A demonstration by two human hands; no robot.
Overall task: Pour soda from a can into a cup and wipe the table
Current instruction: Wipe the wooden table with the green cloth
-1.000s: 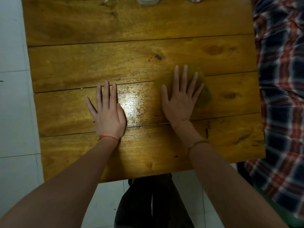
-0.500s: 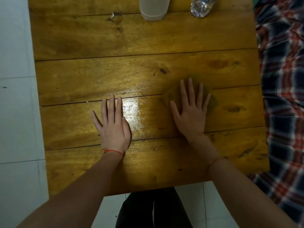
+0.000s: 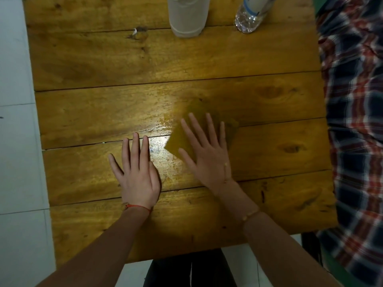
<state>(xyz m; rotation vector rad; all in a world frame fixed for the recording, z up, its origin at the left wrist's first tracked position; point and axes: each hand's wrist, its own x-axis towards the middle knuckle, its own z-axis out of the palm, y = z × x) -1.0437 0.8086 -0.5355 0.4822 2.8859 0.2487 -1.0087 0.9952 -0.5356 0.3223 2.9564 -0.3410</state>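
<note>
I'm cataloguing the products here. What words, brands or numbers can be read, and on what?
None can be read.
Plastic bottle: a pale label with a blue edge, cut off by the frame; no print shows.
White cup: plain.
Yellow cloth and wooden table: no writing.

table (image 3: 124, 65): honey-brown wood | cloth (image 3: 180, 139): olive-yellow | cup (image 3: 187, 15): white | shirt (image 3: 356, 100): red-navy-white plaid

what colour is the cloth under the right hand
Olive yellow, close to the wood's tone; the cloth shows in the head view.
</note>
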